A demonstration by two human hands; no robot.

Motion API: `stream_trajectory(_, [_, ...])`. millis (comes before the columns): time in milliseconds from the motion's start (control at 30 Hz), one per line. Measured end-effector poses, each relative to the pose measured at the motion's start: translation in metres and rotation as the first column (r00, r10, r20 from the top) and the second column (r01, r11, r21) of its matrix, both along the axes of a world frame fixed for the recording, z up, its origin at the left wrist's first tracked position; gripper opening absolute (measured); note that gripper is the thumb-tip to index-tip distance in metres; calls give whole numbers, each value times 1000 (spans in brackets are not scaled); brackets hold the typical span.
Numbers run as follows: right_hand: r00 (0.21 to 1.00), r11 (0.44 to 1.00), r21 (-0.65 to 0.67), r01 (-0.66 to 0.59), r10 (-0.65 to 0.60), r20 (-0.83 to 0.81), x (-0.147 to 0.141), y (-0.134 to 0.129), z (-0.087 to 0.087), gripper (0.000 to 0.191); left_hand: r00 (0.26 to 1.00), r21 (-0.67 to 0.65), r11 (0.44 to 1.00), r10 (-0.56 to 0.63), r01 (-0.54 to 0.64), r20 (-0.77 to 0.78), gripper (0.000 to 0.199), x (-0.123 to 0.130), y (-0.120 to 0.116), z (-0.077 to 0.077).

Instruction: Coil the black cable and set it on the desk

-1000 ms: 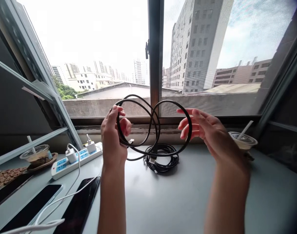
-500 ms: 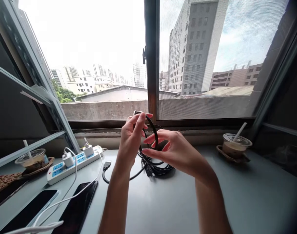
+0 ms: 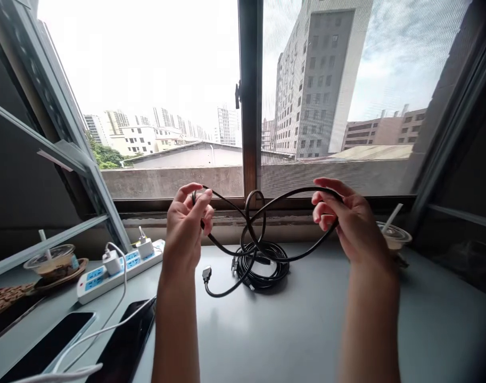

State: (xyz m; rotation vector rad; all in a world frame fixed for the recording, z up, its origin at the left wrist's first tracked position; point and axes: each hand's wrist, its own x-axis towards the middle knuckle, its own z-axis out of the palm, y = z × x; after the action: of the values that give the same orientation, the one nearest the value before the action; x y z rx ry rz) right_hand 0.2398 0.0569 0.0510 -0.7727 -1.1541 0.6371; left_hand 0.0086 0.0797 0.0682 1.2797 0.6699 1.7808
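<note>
A black cable (image 3: 306, 190) is stretched in loops between my two hands, raised over the table. My left hand (image 3: 189, 223) pinches one loop of it at the left. My right hand (image 3: 342, 218) has its fingers curled round another loop at the right. Between them the strands cross and twist in the middle. The cable's plug end (image 3: 206, 274) rests on the tabletop to the left. Beneath the crossing lies a coil of black cable (image 3: 280, 276), with further connectors at its left side.
A white power strip (image 3: 103, 290) with chargers sits at left. Two phones (image 3: 123, 340) lie in front of it, with white cords across. Iced drinks in plastic cups stand at far left (image 3: 53, 263) and, partly behind my right hand, at right (image 3: 396, 234). A window (image 3: 248, 106) is behind.
My hands have moved apart, the left one leftward and the right one rightward, spreading the cable into wide loops. The plug end has shifted right along the table.
</note>
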Motion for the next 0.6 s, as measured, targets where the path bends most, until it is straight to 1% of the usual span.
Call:
stream_trajectory(33, [999, 1000, 2, 22, -22, -38, 4, 1, -1, 28, 999, -34, 999, -7, 8, 48, 31, -4, 0, 1])
stream_trajectory(100, [986, 993, 18, 118, -115, -124, 13, 5, -4, 30, 993, -86, 995, -39, 49, 115, 29, -13, 0, 4])
stream_trajectory(167, [956, 974, 38, 224, -212, -204, 20, 8, -6, 29, 986, -105, 991, -72, 88, 151, 26, -22, -1, 7])
stream_trajectory(233, [931, 956, 52, 288, -266, -251, 29, 10, -9, 27, 983, -100, 992, -64, 82, 173, 25, -30, -1, 9])
stream_trajectory(333, [913, 941, 51, 336, -311, -265, 43, 9, -14, 25, 978, -66, 998, -5, 19, 209, 25, -38, -2, 9])
stream_trajectory(433, [909, 935, -6, 353, -345, -232, 57, 4, -19, 24, 975, -32, 999, 49, -43, 215, 24, -41, 0, 5])
stream_trajectory(533, [904, 919, -70, 388, -394, -164, 68, -1, -24, 19, 966, 39, 981, 180, -190, 185, 22, -42, 4, 0])
stream_trajectory(600, [908, 912, -106, 396, -406, -104, 71, -4, -26, 22, 956, 108, 954, 267, -280, 120, 22, -41, 4, -2])
